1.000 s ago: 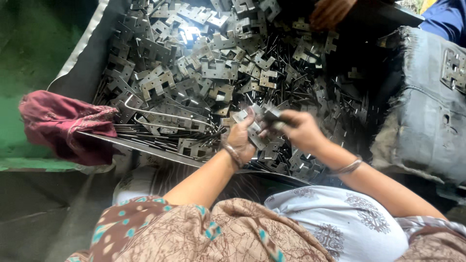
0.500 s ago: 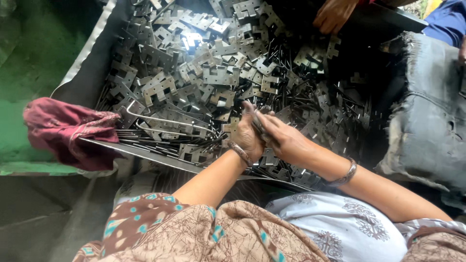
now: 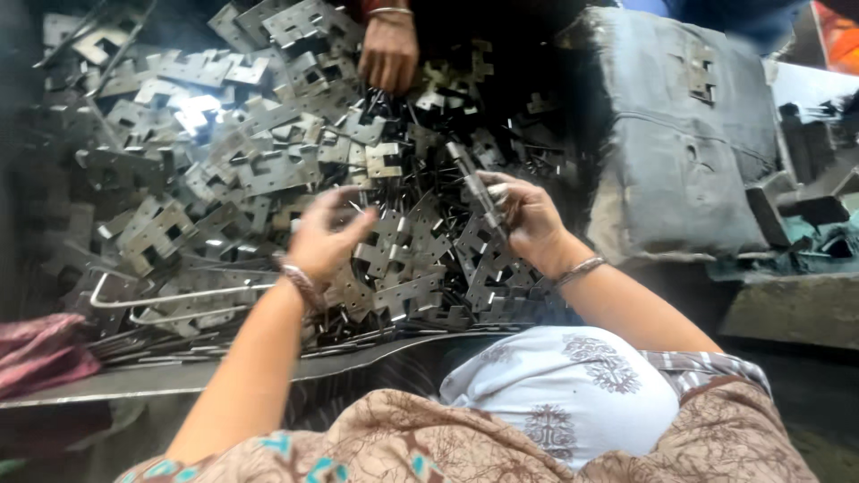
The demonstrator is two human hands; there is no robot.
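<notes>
Right hand [image 3: 528,215]: grip closed on a metal hinge piece [image 3: 476,188]. Left hand [image 3: 324,237]: grip wide, empty, at nine o'clock, above the hinge pile [image 3: 224,170].

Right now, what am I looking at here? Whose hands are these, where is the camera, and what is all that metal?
There is no machine here. The camera sits on a person's head and looks down over their lap at their two bare hands. In front of them is a big heap of flat grey metal plates with notched edges, piled on a metal sheet. The right hand holds a narrow metal piece between its fingers. The left hand is open above the heap, holding nothing. The hand at the top belongs to another person. On the right stands a grey padded block; a dark red cloth lies at the left edge.
</notes>
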